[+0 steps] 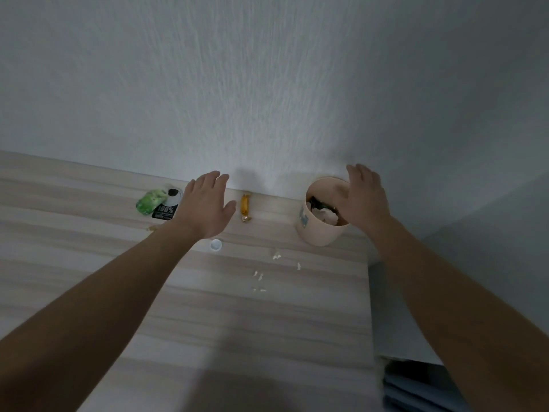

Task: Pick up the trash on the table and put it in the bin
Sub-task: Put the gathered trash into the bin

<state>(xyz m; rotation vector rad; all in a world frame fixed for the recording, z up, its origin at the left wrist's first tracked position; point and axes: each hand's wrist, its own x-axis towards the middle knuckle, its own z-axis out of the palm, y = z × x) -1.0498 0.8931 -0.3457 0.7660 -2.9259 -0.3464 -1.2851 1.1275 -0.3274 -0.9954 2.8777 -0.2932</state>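
Observation:
A small beige bin (315, 233) stands near the table's far right corner by the wall, with crumpled trash inside. My right hand (364, 197) hovers over its right rim, fingers spread, holding nothing. My left hand (206, 203) is flat and open above the table. A gold candy wrapper (245, 207) lies just right of it. Left of it lie a green crumpled wrapper (150, 201) and a black-and-white packet (167, 207). A white bottle cap (215, 244) lies just below my left hand. Small white scraps (276, 255) are scattered nearer to me.
The pale wood-grain table (208, 322) meets a white wall (267, 84) at the back. Its right edge drops off at about the bin's side, with a grey floor or surface (490, 263) beyond. A small yellowish bit (153, 228) lies by my left wrist.

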